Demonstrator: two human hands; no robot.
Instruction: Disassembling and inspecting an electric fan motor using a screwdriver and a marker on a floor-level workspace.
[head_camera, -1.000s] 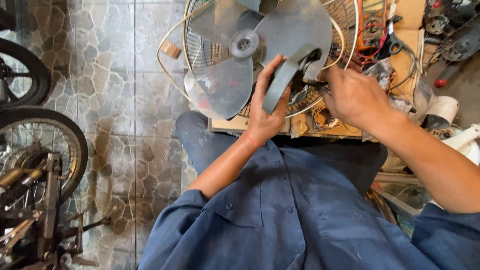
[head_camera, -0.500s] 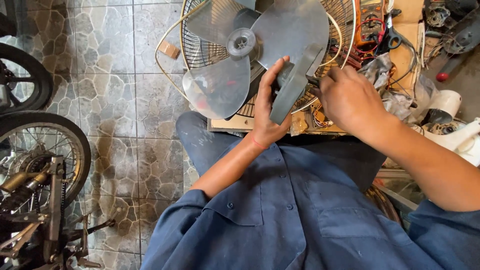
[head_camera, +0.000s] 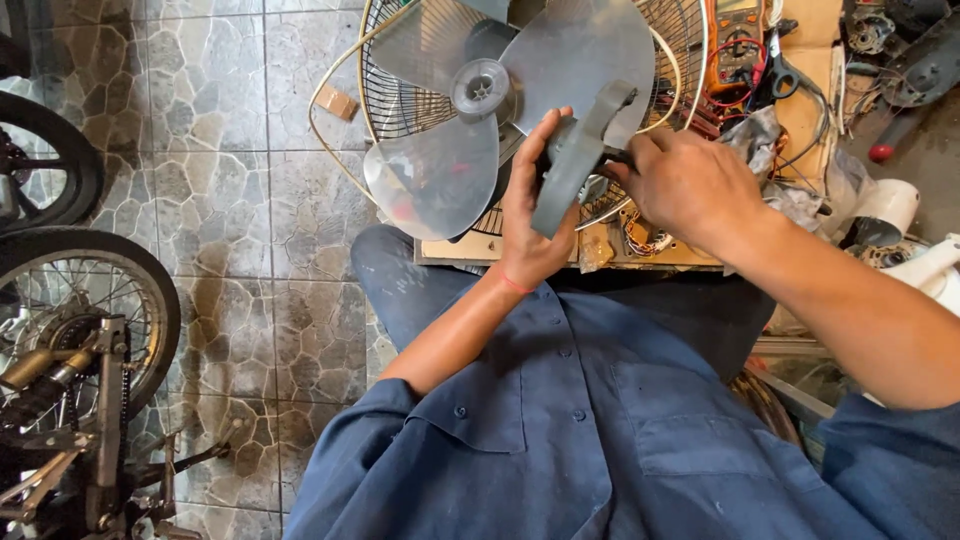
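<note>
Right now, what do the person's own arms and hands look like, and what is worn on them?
Both hands are bare, without gloves. The left hand has a thin red band around the wrist. The right hand shows no band, ring or watch. Both forearms are uncovered: the sleeves of a dark blue button-up work shirt with chest pockets are rolled up to about the elbows.

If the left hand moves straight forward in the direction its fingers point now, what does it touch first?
The left hand points up the frame, gripping the grey fan part. Beyond its fingertips, it would probably meet the translucent fan blade first, with the wire guard behind; depth is unclear.
</note>
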